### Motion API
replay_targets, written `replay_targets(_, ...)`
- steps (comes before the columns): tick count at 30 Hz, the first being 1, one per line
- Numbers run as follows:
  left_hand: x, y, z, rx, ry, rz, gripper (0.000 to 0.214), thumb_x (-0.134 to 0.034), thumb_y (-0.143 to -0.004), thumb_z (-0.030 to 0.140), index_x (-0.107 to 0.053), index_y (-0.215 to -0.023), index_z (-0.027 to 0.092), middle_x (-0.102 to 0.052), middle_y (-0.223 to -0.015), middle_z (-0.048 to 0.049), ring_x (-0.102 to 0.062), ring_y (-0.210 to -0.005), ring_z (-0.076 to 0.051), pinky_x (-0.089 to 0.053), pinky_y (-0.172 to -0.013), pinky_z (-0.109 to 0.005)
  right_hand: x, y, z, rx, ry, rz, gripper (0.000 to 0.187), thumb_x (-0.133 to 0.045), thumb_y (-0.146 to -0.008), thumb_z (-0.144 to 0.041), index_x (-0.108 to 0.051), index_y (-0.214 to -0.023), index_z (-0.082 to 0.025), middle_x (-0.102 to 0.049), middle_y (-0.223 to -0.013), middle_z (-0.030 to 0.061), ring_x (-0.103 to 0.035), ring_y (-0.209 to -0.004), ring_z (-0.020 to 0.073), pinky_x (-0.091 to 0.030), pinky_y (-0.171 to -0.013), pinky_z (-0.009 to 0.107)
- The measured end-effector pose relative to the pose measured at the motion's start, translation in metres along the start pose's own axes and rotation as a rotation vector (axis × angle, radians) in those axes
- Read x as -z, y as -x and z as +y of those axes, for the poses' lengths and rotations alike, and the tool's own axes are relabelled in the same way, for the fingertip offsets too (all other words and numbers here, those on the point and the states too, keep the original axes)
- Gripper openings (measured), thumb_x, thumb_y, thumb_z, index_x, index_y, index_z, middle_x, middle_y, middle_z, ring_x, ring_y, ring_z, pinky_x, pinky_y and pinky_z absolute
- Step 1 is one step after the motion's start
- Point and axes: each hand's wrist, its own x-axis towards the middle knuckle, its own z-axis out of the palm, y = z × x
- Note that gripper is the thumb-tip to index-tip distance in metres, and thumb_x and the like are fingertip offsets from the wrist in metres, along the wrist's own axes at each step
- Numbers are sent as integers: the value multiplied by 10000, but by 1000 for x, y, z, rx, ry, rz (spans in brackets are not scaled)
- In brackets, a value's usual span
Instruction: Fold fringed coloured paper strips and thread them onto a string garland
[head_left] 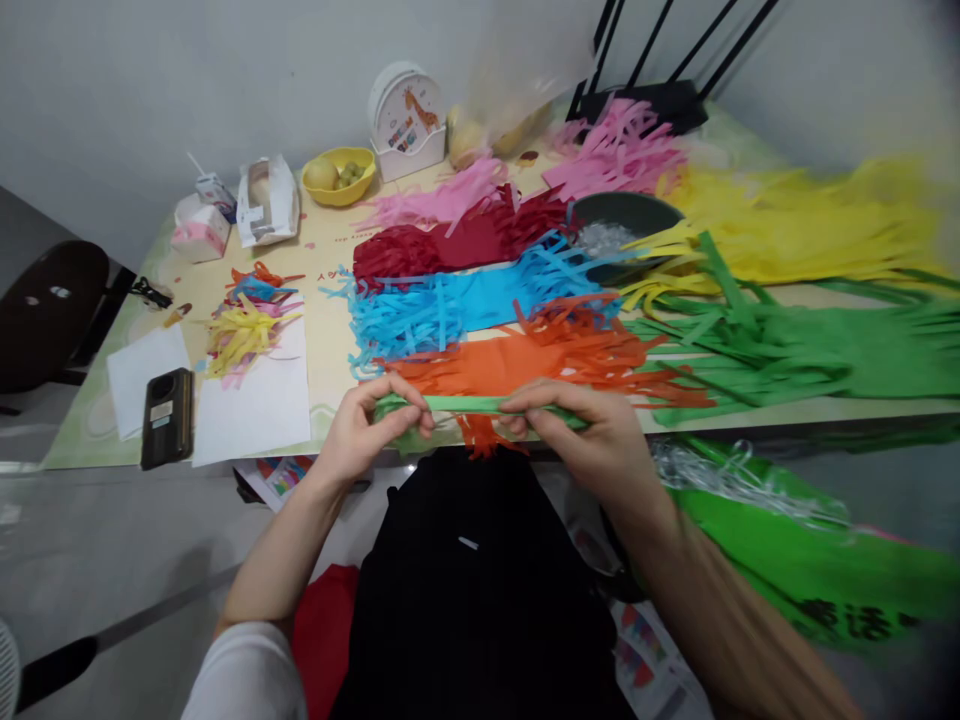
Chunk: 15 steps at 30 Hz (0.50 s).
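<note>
strip of green fabric-like material (465, 404), pinched in left hand (369, 418) and right hand (589, 428), lower centre of frame; orange fringed sheet (502, 364) beyond.

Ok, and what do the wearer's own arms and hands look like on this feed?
Both the left hand and the right hand are bare, with no gloves or watch visible. A white sleeve covers the upper left arm, ending near the elbow. The right forearm is bare up to the picture's edge; no sleeve shows there. No cables or markings stand out.
</note>
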Motion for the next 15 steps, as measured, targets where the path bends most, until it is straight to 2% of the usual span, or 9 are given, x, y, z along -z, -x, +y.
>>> replay_targets(4, -1, 2, 3, -2, -108, -6, 221, -715, -805, 324, -575, -779, 155, -675, -657, -5, -648, -635, -124, -515, -656, -240, 3, 1, -4, 278, 209, -25, 227, -549, -811, -79, -728, -816, -220, -726, -798, 29, -687, -764, 164, -541, -715, 284)
replay_targets(8, -1, 3, 5, -75, -214, -20, 211, -694, -824, 293, -535, -766, 166, -670, -673, 4, -643, -634, -112, -496, -631, -214, 7, 1, -3, 405, 300, -31, 237, -532, -824, -67, -718, -836, -213, -731, -815, 32, -691, -774, 158, -536, -711, 272)
replay_targets(12, -3, 3, 7, -141, -432, 3, 152, -655, -837, 251, -602, -956, 173, -687, -711, 4, -666, -684, -133, -488, -656, -223, 9, 1, -3, 431, 352, -65, 157, -557, -862, -110, -663, -784, -195, -713, -788, 30, -680, -737, 143, -515, -681, 245)
replay_targets(15, -5, 3, 9, -197, -643, 22, 156, -613, -840, 207, -659, -985, 172, -716, -767, -12, -675, -746, -148, -479, -697, -230, 7, 3, -4, 359, 448, 16, 66, -613, -870, -157, -623, -817, -196, -697, -758, 14, -664, -669, 136, -490, -621, 234)
